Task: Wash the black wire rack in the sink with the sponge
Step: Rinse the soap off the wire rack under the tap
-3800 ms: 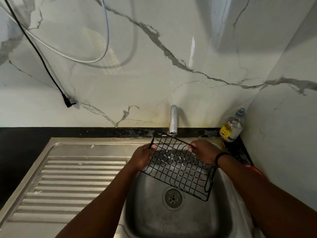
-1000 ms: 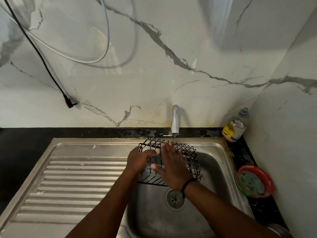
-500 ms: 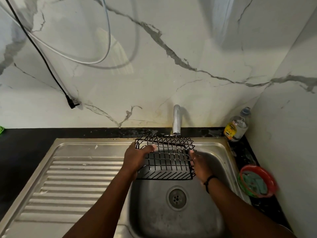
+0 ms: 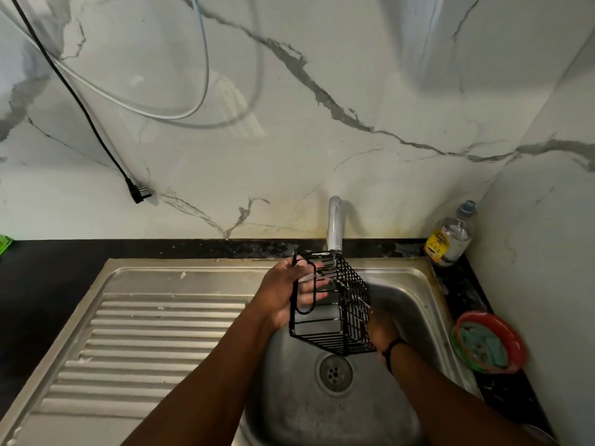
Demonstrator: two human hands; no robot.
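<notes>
In the head view, the black wire rack (image 4: 335, 304) hangs in the middle of the frame, held above the basin of the steel sink (image 4: 405, 284) and just under the tap (image 4: 335, 225). It is a small box-shaped basket of thin black wire: a tight grid on its right side, horizontal bars along the near side, and a rounded wire loop on the left end. It is tipped, with its lower corner pointing down toward the drain (image 4: 335, 371).

The left hand (image 4: 283, 294) holds the rack at its left end, with the fingers (image 4: 314, 284) curled in around the wire beside the loop. The right hand (image 4: 383, 329) sits against the rack's lower right side, behind the grid; it is blurred and partly hidden, so I cannot tell whether it grips the wire or only presses on it. A dark band circles the right wrist.

The sink's ribbed draining board (image 4: 154, 342) fills the lower left of the frame. A black table (image 4: 48, 272) runs around the sink. At the right edge a red bowl (image 4: 489, 346) stands on the table, with something teal in it, too blurred to tell what. A clear bottle (image 4: 450, 236) with a yellow label stands in the far right corner. White marble-look walls rise behind, and a black cable with a plug (image 4: 140, 194) and a white cable (image 4: 161, 111) hang at upper left.
</notes>
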